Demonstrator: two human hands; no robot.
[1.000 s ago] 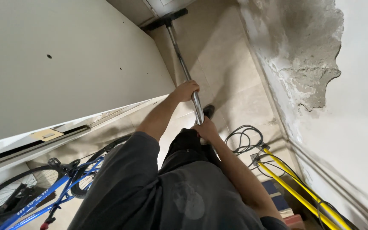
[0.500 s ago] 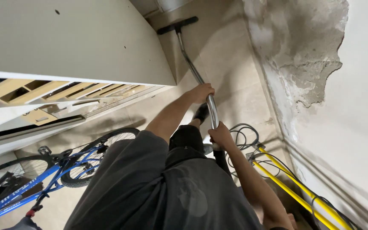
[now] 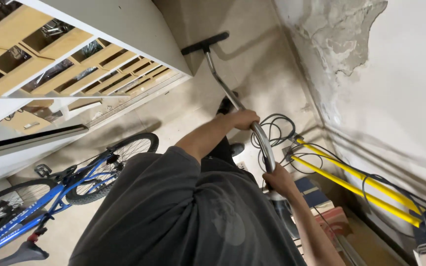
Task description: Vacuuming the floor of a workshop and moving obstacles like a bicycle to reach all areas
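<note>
Head view, looking down over a dark grey shirt. We see both hands on a metal vacuum tube that runs from the near right up to the far middle of the scene. The left hand is clenched around the tube about midway along its visible length, fingers wrapped over the top, forearm reaching out from the sleeve. The right hand closes on the same tube nearer to us, where the metal curves down towards a black hose part; this grip sits lower and to the right of the left one. Beyond the left hand the tube continues bare and straight to a flat black floor nozzle, which rests on the pale floor at the far end, close under the edge of a white shelf unit with wooden compartments on the left. A dark shoe shows just beside the tube, near the left hand. To the near left lies a blue bicycle. To the right, a coil of black cable lies beside yellow bars along a wall with flaking plaster.
</note>
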